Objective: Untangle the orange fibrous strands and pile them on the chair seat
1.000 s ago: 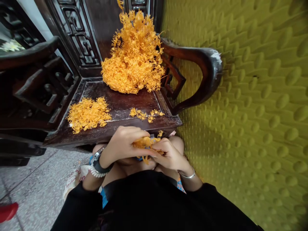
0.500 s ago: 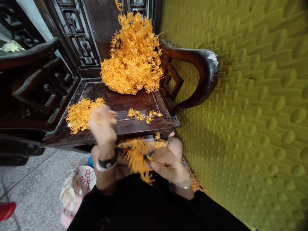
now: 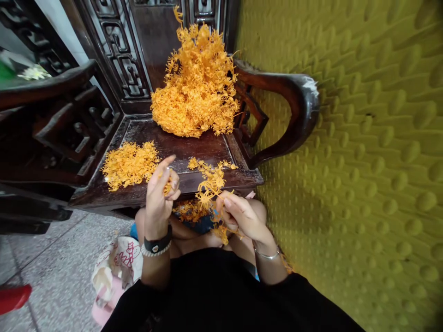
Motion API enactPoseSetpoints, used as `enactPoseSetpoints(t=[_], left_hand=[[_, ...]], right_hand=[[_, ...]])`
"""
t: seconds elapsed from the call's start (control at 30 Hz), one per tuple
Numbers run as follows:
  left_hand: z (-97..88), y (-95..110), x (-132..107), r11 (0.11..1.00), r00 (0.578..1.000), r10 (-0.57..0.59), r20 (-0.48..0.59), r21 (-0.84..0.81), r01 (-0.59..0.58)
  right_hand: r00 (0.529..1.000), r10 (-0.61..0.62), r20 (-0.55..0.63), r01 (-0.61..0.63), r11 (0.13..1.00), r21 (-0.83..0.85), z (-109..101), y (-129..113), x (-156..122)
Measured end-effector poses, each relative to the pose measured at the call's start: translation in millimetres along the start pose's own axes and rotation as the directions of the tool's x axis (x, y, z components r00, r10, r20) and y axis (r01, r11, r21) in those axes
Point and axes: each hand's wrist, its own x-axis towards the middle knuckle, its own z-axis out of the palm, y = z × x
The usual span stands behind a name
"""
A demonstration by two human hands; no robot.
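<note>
My left hand (image 3: 159, 196) is raised in front of the dark wooden chair seat (image 3: 180, 147), fingers pinched on a few orange pieces. My right hand (image 3: 238, 214) is closed on a branching orange sprig cluster (image 3: 209, 184) that sticks up toward the seat edge. A tall heap of orange sprigs (image 3: 195, 85) fills the back of the seat. A flatter pile of small orange bits (image 3: 129, 163) lies at the seat's front left, just left of my left hand. A few loose bits (image 3: 195, 163) lie near the seat's front edge. More orange pieces (image 3: 188, 210) rest on my lap.
The chair's curved right armrest (image 3: 294, 92) stands beside a yellow-green bumpy wall (image 3: 363, 161). A carved left armrest (image 3: 65, 120) borders the seat. On the speckled floor lie a pink-and-white slipper (image 3: 114, 272) and a red object (image 3: 14, 297) at the left edge.
My hands were together on one orange cluster at my lap. My left hand then swung out toward the left pile and now is raised holding small pieces, while my right keeps the cluster.
</note>
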Motion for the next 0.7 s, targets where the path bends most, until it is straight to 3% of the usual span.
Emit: enactPoseSetpoints(t=[0.13, 0.23, 0.3, 0.37, 0.47, 0.53, 0.6, 0.63, 0.67, 0.7], left_hand=[[1.4, -10, 5, 0.969, 0.994, 0.043, 0.098, 0.24, -0.065], [3.0, -14, 0, 0.866, 0.973, 0.027, 0.231, 0.48, -0.138], [6.1, -13, -6, 0.762, 0.926, -0.016, 0.377, 0.604, -0.232], [10.7, -11, -12, 0.669, 0.851, -0.069, 0.52, 0.657, -0.347], [16.3, -6, -18, 0.57, 0.77, -0.15, 0.62, 0.691, -0.445], [16.6, -4, -18, 0.53, 0.781, -0.128, 0.611, 0.708, -0.467], [13.7, -3, -17, 0.514, 0.828, -0.046, 0.559, 0.724, -0.46], [11.4, -4, -17, 0.51, 0.855, -0.009, 0.518, 0.738, -0.442], [8.7, -5, -16, 0.509, 0.88, 0.019, 0.474, 0.753, -0.417], [6.0, -6, -17, 0.513, 0.9, 0.03, 0.434, 0.766, -0.387]], right_hand=[[0.995, 0.056, 0.08, -0.057, 0.998, 0.001, -8, 4, -1], [0.99, 0.08, 0.117, -0.078, 0.997, -0.02, -13, 7, 1], [0.988, 0.104, 0.116, -0.1, 0.994, -0.046, -14, 6, 3], [0.984, 0.123, 0.127, -0.115, 0.991, -0.071, -13, 1, 6], [0.98, 0.128, 0.153, -0.114, 0.988, -0.1, -12, -7, 11], [0.993, 0.096, 0.064, -0.086, 0.985, -0.149, -14, -4, 10], [0.977, -0.029, -0.212, -0.028, 0.966, -0.258, -19, 11, 1], [0.903, -0.141, -0.407, -0.007, 0.94, -0.341, -23, 24, -8], [0.764, -0.269, -0.586, -0.016, 0.901, -0.435, -27, 40, -20], [0.548, -0.409, -0.73, -0.064, 0.849, -0.524, -30, 59, -34]])
